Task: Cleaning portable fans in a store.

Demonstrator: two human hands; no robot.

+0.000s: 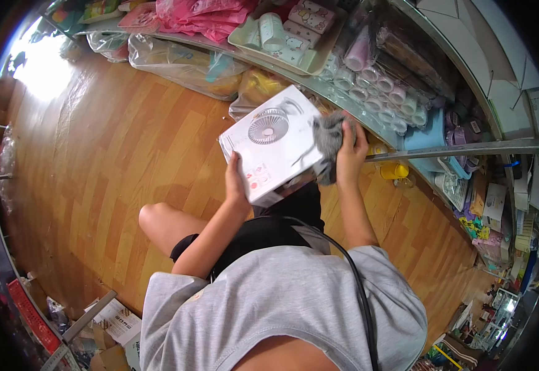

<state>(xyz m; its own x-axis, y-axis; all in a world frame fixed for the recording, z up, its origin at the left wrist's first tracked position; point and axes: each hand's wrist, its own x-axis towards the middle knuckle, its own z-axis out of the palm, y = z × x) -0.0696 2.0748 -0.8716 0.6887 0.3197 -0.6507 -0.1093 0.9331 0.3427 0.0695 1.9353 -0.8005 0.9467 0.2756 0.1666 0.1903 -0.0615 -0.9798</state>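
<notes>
A white cardboard box (274, 143) with a picture of a fan printed on its front is held in the air before me, tilted. My left hand (238, 183) grips its lower left edge, thumb on the printed face. In my right hand (352, 150) is a grey cloth (332, 139), bunched and pressed against the box's right side. The cloth hides part of that side, and the fingers behind it are partly covered.
A shelf unit on the right holds a pale tray (313, 67) of patterned rolls and several plastic-wrapped rolls (380, 92). A metal shelf bar (459, 150) juts out beside my right hand. Clear bags (181, 65) lie under the shelf. Cardboard boxes (112, 343) sit at lower left.
</notes>
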